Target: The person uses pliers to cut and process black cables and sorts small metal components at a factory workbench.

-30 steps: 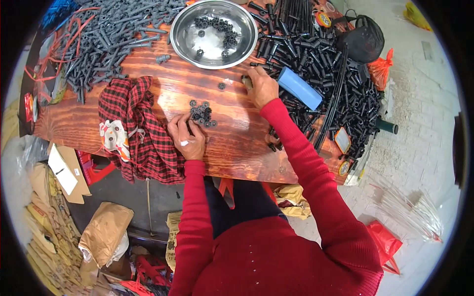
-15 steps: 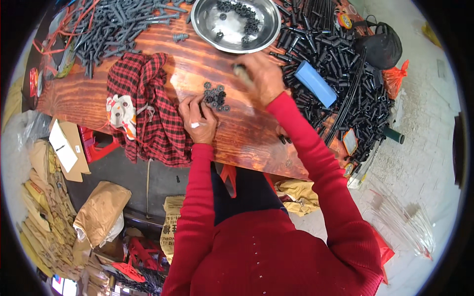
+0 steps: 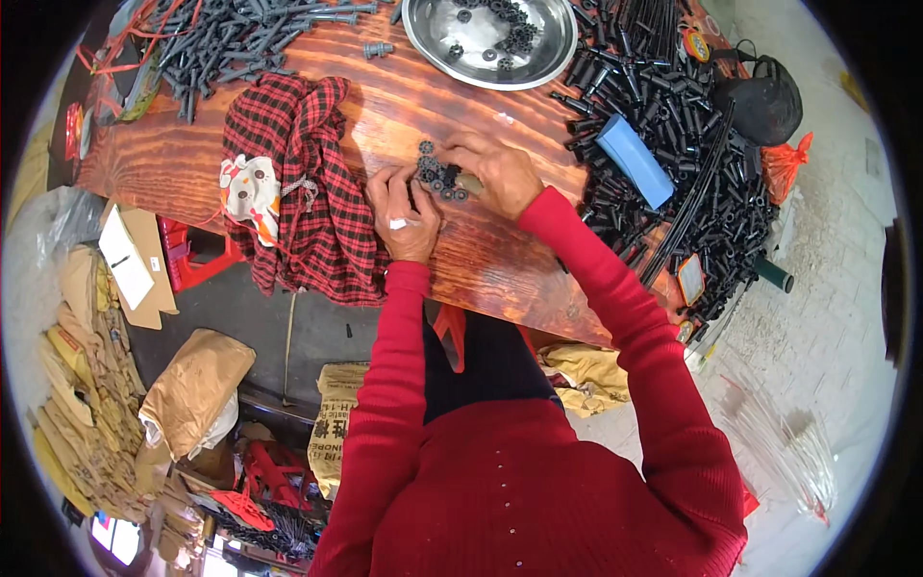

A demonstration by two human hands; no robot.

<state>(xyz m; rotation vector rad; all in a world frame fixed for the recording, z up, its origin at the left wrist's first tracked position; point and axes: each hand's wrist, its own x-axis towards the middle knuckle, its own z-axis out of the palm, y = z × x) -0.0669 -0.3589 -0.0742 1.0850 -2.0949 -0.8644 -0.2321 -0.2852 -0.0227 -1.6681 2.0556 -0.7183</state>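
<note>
Several small black toothed rings (image 3: 441,179) lie in a cluster on the wooden table (image 3: 356,144). My left hand (image 3: 404,213), with a white strip on its back, rests at the near left of this cluster; its fingers are stretched out flat, the tips beside the rings. My right hand (image 3: 498,176) is curled at the right of the same rings, closed on a stubby grey-brown object (image 3: 468,183) whose kind I cannot make out. That object's end is close to the rings; whether it touches them is hidden.
A steel bowl (image 3: 556,60) holding more black rings stands at the far side. Grey bolts (image 3: 236,48) are heaped far left, black tubular parts (image 3: 615,87) at right with a blue block (image 3: 635,162) on top. Red-black checked cloth (image 3: 312,192) lies left of my left hand.
My right hand has come down from near the bowl to the ring cluster, bringing the grey-brown object with it. My left hand stays beside the rings. The whole view has shifted slightly.
</note>
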